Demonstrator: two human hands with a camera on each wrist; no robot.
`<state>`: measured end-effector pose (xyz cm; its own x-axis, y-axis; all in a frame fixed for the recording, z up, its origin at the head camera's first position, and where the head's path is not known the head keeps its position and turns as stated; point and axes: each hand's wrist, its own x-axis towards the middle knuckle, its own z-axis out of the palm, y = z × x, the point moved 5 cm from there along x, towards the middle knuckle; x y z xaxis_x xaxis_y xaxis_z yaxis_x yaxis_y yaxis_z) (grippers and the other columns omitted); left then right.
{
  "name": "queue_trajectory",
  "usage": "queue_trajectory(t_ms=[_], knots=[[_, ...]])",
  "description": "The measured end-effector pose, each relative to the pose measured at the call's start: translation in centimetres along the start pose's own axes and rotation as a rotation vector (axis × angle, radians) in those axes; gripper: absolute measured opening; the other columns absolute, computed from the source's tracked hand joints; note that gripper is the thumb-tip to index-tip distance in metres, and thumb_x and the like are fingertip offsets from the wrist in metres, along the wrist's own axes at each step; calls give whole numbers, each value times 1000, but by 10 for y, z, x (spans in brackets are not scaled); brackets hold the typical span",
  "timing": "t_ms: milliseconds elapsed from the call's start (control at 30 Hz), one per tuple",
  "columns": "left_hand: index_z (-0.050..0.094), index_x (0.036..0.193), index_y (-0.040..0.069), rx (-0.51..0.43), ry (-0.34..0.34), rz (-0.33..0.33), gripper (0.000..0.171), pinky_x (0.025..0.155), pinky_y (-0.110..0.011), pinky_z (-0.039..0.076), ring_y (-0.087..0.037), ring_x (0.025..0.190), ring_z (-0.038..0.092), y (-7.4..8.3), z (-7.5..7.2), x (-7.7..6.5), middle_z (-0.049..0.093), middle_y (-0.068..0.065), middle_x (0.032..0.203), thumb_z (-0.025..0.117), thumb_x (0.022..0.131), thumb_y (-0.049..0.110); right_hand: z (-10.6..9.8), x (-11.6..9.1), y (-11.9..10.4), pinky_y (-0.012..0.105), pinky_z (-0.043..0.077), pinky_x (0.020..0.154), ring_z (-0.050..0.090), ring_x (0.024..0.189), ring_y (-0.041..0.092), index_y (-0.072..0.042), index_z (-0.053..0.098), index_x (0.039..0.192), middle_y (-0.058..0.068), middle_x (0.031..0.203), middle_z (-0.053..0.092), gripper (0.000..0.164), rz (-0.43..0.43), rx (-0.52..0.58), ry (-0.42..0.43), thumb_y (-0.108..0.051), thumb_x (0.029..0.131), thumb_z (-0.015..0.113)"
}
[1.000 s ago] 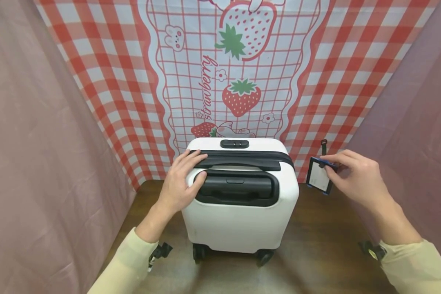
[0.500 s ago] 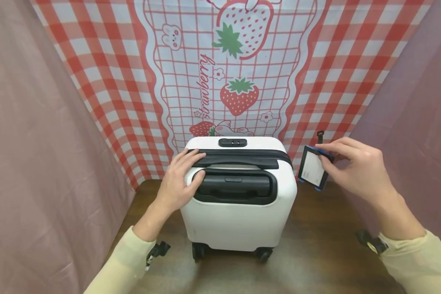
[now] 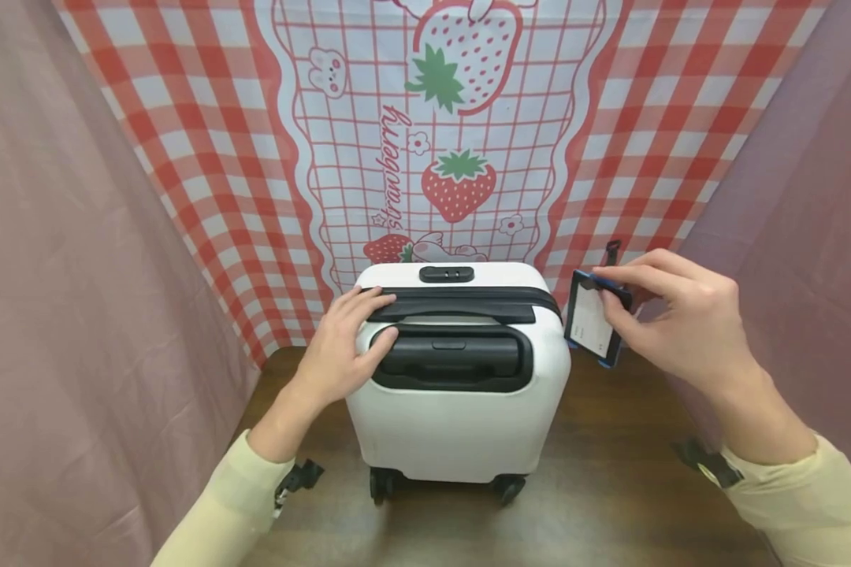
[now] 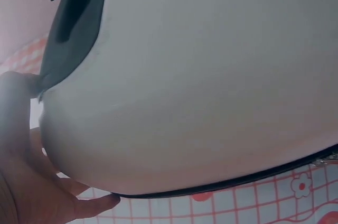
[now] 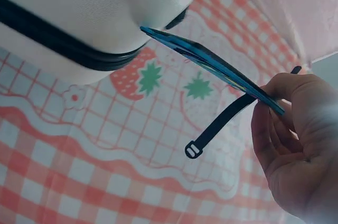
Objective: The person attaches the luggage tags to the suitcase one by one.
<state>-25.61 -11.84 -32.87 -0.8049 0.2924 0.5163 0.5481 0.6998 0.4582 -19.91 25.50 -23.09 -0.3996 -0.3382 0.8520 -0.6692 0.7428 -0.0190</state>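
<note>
two hands: left point(image 3: 340, 345) atop suitcase point(image 3: 457, 433), right point(image 3: 691, 319) in a pinch on tag point(image 3: 592, 323)

White suitcase point(image 3: 457, 433) on brown surface point(image 3: 610, 480), left hand point(image 3: 336, 346) on its top, right hand point(image 3: 691, 319) pinching blue-edged tag point(image 3: 591, 323)

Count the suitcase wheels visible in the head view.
2: left wheel and right wheel, at the near bottom corners of the white suitcase; more may be hidden behind.

right hand point(image 3: 688, 319): shifted toward suitcase point(image 3: 454, 433); pinched tag point(image 3: 592, 321): higher in head view, gap narrowed
</note>
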Motion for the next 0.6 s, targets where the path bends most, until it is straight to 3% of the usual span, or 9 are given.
queue_trajectory(t_ms=[100, 200, 367, 533, 600], knots=[[63, 147, 17, 23, 8, -1, 54, 126, -68, 33, -38, 154, 42, 7, -2, 3, 56, -13, 159, 72, 98, 37, -5, 4, -10, -4, 41, 84, 63, 71, 2, -5, 84, 108, 9, 88, 75, 33, 9, 22, 27, -5, 75, 83], [67, 143, 15, 29, 58, 42, 52, 122, -67, 38, -36, 147, 50, 20, -7, 6, 63, -12, 151, 77, 95, 34, -8, 9, -21, -3, 43, 84, 61, 74, -5, -6, 85, 108, 8, 88, 76, 31, 14, 54, 37, -8, 77, 82], [72, 134, 12, -52, 158, 219, 48, 111, -50, 55, -26, 127, 65, 57, -18, 9, 74, -8, 131, 85, 89, 25, -10, 13, -40, 0, 47, 76, 62, 68, -1, -7, 85, 107, 7, 87, 77, 28, -11, 92, 41, -15, 81, 79], [74, 129, 9, -236, 197, 414, 48, 96, -35, 63, -20, 105, 75, 100, -25, 10, 79, -7, 120, 90, 84, 17, -4, 16, -58, 7, 50, 64, 62, 65, 4, -8, 85, 107, 5, 87, 77, 27, -54, 145, 37, -24, 88, 73], [74, 128, 7, -318, 196, 463, 50, 92, -29, 63, -18, 97, 77, 115, -26, 10, 80, -8, 114, 92, 82, 14, 0, 16, -65, 9, 52, 62, 64, 65, 4, -8, 85, 107, 4, 87, 77, 26, -69, 159, 25, -24, 90, 73]])
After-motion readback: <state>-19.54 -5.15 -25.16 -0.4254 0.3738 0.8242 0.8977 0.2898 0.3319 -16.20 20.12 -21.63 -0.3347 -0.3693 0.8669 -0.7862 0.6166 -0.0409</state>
